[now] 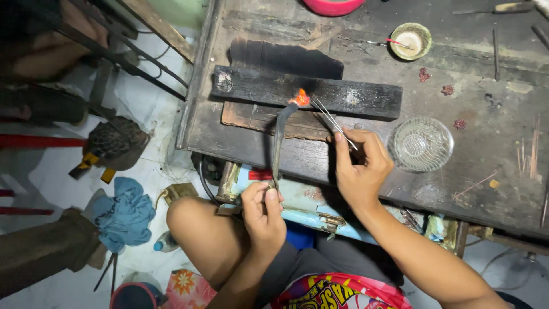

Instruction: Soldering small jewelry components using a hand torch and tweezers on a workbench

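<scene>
My left hand [262,207] grips the base of a dark metal torch [278,143] whose nozzle points up at a small glowing orange piece [300,98]. The glowing piece lies on a charred black wooden block [354,97] on the workbench. My right hand [360,166] pinches thin metal tweezers [331,120], and their tips reach the glowing piece from the right. Both hands sit at the near edge of the dark wooden bench [486,171], above my bare knee.
A clear ribbed glass dish [421,144] stands right of my right hand. A small bowl with white paste [410,41] and a pink bowl [333,6] sit at the back. Blue cloth [124,213] and tools lie on the floor at left.
</scene>
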